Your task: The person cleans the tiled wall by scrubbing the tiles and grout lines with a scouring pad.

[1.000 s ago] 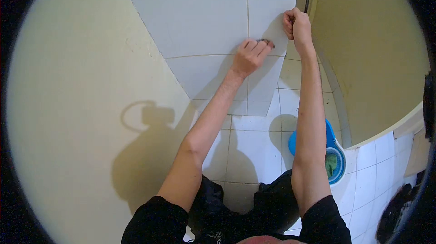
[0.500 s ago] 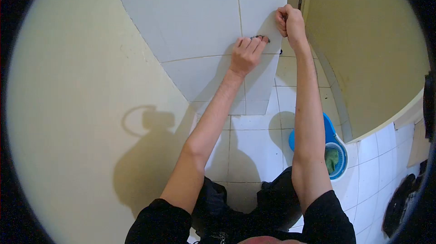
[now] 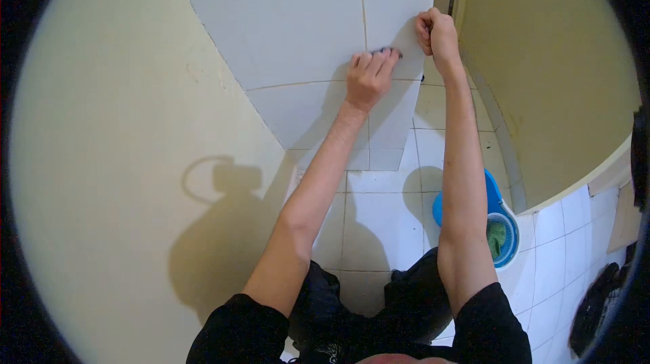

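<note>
My left hand (image 3: 368, 79) presses a small dark pad (image 3: 391, 52) flat on the white tiled wall (image 3: 305, 25), close to a grout line. Its fingers are bent over the pad, so most of it is hidden. To the right, by the tile's vertical edge, my right hand (image 3: 438, 37) is closed in a fist. Whatever lies inside that fist, if anything, is covered by the fingers.
Below my right forearm stands a blue bucket (image 3: 516, 241) with a basket holding a green cloth (image 3: 496, 237). A cream wall (image 3: 122, 93) is at left, a curved cream partition (image 3: 555, 79) at right. Dark items (image 3: 594, 310) lie on the tiled floor at far right.
My left hand and the pad have shifted slightly up on the tile. The fist of my right hand stays by the edge; the view has moved a little.
</note>
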Demonstrator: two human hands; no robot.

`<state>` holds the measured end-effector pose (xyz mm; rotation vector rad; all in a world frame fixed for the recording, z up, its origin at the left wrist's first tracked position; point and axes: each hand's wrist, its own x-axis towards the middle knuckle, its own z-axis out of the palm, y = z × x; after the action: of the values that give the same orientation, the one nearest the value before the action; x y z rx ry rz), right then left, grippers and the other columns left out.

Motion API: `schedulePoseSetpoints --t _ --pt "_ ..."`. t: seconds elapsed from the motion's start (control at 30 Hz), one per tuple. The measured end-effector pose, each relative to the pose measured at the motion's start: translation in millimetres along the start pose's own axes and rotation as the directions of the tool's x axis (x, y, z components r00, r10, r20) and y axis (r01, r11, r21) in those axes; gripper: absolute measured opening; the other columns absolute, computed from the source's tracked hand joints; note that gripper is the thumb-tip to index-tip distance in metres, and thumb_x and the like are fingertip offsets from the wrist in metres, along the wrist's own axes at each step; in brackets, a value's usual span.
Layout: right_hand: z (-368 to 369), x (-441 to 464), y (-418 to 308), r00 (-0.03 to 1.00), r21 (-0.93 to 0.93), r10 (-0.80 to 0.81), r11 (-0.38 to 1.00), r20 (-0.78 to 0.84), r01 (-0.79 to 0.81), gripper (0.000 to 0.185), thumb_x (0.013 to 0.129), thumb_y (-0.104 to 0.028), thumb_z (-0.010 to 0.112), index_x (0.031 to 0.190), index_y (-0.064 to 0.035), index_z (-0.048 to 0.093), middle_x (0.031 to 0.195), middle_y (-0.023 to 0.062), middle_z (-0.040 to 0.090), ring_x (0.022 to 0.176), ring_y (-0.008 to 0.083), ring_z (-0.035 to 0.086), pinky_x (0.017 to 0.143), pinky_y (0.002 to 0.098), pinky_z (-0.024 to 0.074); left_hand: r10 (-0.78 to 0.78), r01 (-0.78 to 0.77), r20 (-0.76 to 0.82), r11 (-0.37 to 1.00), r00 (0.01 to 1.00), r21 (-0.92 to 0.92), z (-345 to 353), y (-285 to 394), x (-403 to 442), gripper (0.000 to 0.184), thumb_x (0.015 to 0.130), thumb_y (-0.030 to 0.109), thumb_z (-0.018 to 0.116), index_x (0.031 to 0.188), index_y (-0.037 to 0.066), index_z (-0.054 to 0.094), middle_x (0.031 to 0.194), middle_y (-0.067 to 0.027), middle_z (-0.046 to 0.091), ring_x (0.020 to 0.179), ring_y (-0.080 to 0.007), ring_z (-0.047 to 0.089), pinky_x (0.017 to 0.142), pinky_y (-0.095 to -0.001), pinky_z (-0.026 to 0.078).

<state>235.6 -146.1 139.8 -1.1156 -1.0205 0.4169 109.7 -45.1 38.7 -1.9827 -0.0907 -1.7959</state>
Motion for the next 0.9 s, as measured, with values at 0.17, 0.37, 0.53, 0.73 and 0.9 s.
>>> schedulePoseSetpoints --t 0.17,0.37,0.53,0.73,0.9 --pt "-1 2 2 1.0 -0.012 0.026 1.0 0.009 -0.026 0.046 0.094 -0.031 0.044 0.054 -0.0094 0.045 0.048 -0.0017 0.036 0.038 0.0103 0.03 0.038 0.0306 0.0209 0.151 -0.14 0.122 0.986 0.981 -0.093 -6 4 -51 0.013 0.083 0.01 0.069 0.095 0.011 0.071 0.079 0.0034 0.057 0.069 -0.0135 0.05 0.062 -0.0305 0.041" --pt "5 -3 -4 1.0 -0.01 -0.01 1.0 -0.018 0.009 0.044 0.095 -0.026 0.04 0.053 -0.0123 0.036 0.047 -0.0047 0.026 0.039 0.0086 0.02 0.04 0.0298 0.0129 0.029 -0.029 0.05 1.0 0.998 0.008 -5 -6 5 0.01 0.082 0.01 0.071 0.092 0.015 0.071 0.074 0.0027 0.055 0.067 -0.015 0.051 0.061 -0.0328 0.041" --pt "5 -3 -3 1.0 -0.009 -0.017 1.0 -0.022 0.017 0.043 0.095 -0.026 0.04 0.054 -0.0122 0.036 0.046 -0.0046 0.026 0.039 0.0086 0.021 0.039 0.0296 0.0138 0.067 -0.067 0.071 0.998 0.995 -0.003 -4 8 -37 0.012 0.082 0.01 0.069 0.093 0.013 0.071 0.075 0.004 0.053 0.067 -0.0132 0.049 0.06 -0.0306 0.04" --pt "0 1 1 1.0 -0.05 0.006 0.999 -0.02 -0.007 0.044 0.093 -0.03 0.045 0.054 -0.0094 0.046 0.048 -0.0017 0.037 0.038 0.011 0.03 0.038 0.0312 0.0232 0.055 -0.054 0.118 0.998 0.991 -0.011 -5 3 -5 0.011 0.082 0.01 0.07 0.092 0.014 0.071 0.078 0.0045 0.056 0.068 -0.0127 0.05 0.061 -0.0305 0.04" --pt "-2 2 3 1.0 -0.017 0.007 1.0 0.012 -0.006 0.044 0.093 -0.03 0.043 0.055 -0.0095 0.046 0.048 -0.0016 0.037 0.038 0.0106 0.03 0.038 0.0304 0.0226 0.04 -0.04 0.01 0.999 0.999 -0.009 -5 1 -7 0.013 0.081 0.012 0.071 0.094 0.013 0.072 0.083 0.0047 0.061 0.07 -0.0119 0.052 0.062 -0.0295 0.041"
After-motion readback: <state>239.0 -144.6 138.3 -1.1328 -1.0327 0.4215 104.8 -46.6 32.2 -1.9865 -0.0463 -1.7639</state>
